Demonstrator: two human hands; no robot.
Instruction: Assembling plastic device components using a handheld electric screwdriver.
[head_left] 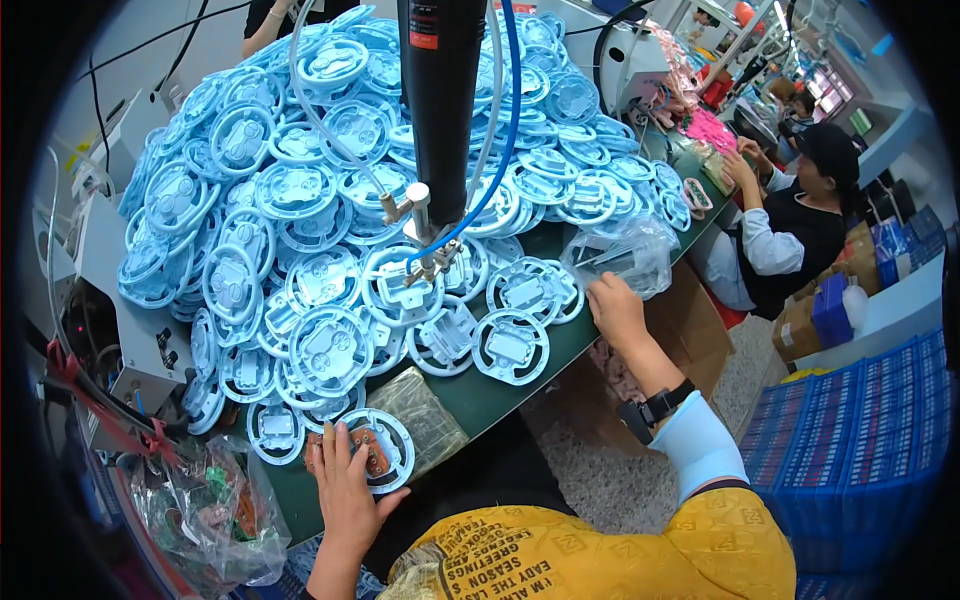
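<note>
My left hand [348,490] grips a light blue plastic toy steering wheel part [404,440] at the table's near edge. Its fingers lie over a brown circuit board [376,455] on the part, and the thumb is at the lower rim. Farther right, my right hand [617,310] is beside a clear plastic bag [640,258] at the table edge. Its fingers are bent together at the bag's near side; what they hold is too small to make out. A plastic-wrapped flat block [415,412] lies right of the wheel part.
A tall heap of light blue wheel parts [330,285] covers much of the green table [490,405]. Above it hangs a black tool [437,100] with hoses and a metal tip. A clear bag of boards [215,510] sits at left. Blue crates [850,450] and a co-worker [800,225] are at right.
</note>
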